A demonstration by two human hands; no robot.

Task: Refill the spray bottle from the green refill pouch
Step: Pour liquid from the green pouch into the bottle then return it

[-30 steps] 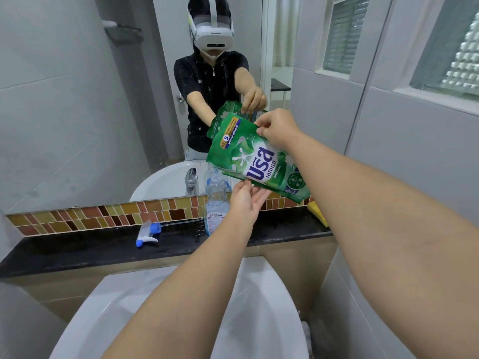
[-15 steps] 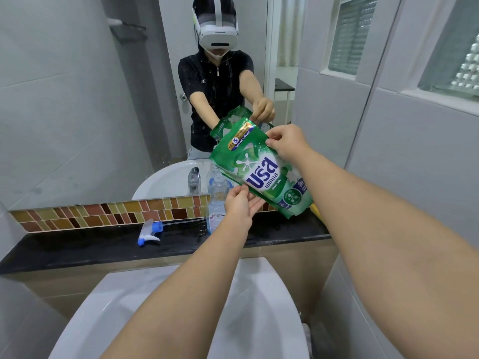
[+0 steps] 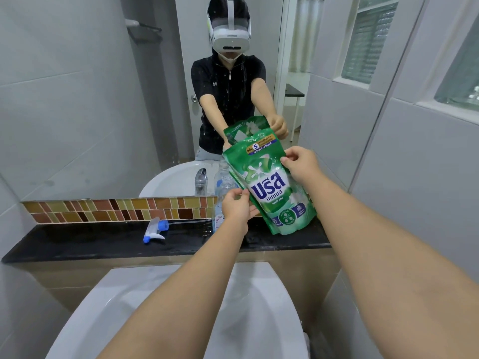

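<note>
Two hands, one pouch (image 3: pixel 269 186), one bottle (image 3: pixel 220 200)

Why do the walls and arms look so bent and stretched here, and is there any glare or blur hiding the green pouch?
Head view: the wide-angle lens bows the wall tile lines and stretches both forearms toward the frame's bottom. Lighting is soft and even, with only faint sheen on the green pouch, whose print stays legible. The left hand and right hand look sharp; the clear spray bottle behind is hard to make out.

Glossy green plastic-film refill pouch (image 3: pixel 269 187); clear smooth plastic spray bottle (image 3: pixel 223 185); polished black stone ledge (image 3: pixel 90 242); shiny chrome metal tap (image 3: pixel 201 180); glazed white ceramic basin (image 3: pixel 108 307).
</note>
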